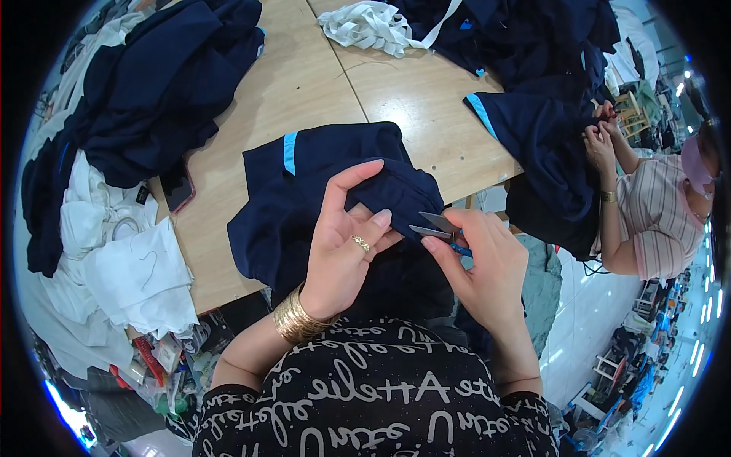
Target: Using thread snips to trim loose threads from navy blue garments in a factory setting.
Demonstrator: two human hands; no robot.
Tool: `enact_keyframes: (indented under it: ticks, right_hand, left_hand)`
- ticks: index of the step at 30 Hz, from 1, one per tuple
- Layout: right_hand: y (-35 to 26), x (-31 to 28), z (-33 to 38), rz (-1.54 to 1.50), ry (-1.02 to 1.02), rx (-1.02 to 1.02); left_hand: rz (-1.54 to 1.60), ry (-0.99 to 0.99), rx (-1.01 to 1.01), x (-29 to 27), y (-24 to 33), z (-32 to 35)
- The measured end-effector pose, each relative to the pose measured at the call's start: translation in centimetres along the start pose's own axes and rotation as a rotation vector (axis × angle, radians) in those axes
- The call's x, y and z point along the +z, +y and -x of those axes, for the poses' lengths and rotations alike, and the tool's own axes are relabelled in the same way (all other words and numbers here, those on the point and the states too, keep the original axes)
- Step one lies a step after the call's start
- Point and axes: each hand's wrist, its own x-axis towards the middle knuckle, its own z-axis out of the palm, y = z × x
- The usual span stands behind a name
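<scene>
A navy blue garment [274, 202] with a light blue strip [290, 152] lies on the table's near edge and hangs partly over it. My left hand [335, 255] grips a raised fold of that garment, with the thumb bent in and the index finger stretched along the cloth. In my right hand [487, 263] is a small pair of thread snips [432, 227]. Their two blades are apart and point left, close to the cloth edge beside my left fingertips. A bit of blue handle shows under my right fingers. Whether a thread lies between the blades is too small to tell.
Piled navy garments [160, 84] cover the table's left side, near a phone [177, 186] and white cloth pieces [141, 266]. White tape [369, 27] lies at the back. On the right, a co-worker [659, 206] handles more navy cloth [541, 137]. The wooden table [304, 84] has a seam.
</scene>
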Motion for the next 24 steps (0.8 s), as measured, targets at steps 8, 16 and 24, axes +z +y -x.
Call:
enact_keyframes:
  ticks: [8,16,24]
  right_hand:
    - [0.08,-0.02,-0.27,-0.015,-0.011,0.008]
    - [0.02,0.21,-0.18,-0.032,0.001,0.03]
    - [-0.27,-0.04,-0.09,0.066,0.033,0.004]
  left_hand:
    - [0.001,-0.018,-0.002,-0.06,0.02,-0.13]
    - [-0.009,-0.023,-0.007,-0.07,-0.17,-0.14]
    - [0.014,-0.038,-0.002,0.24,-0.02,-0.12]
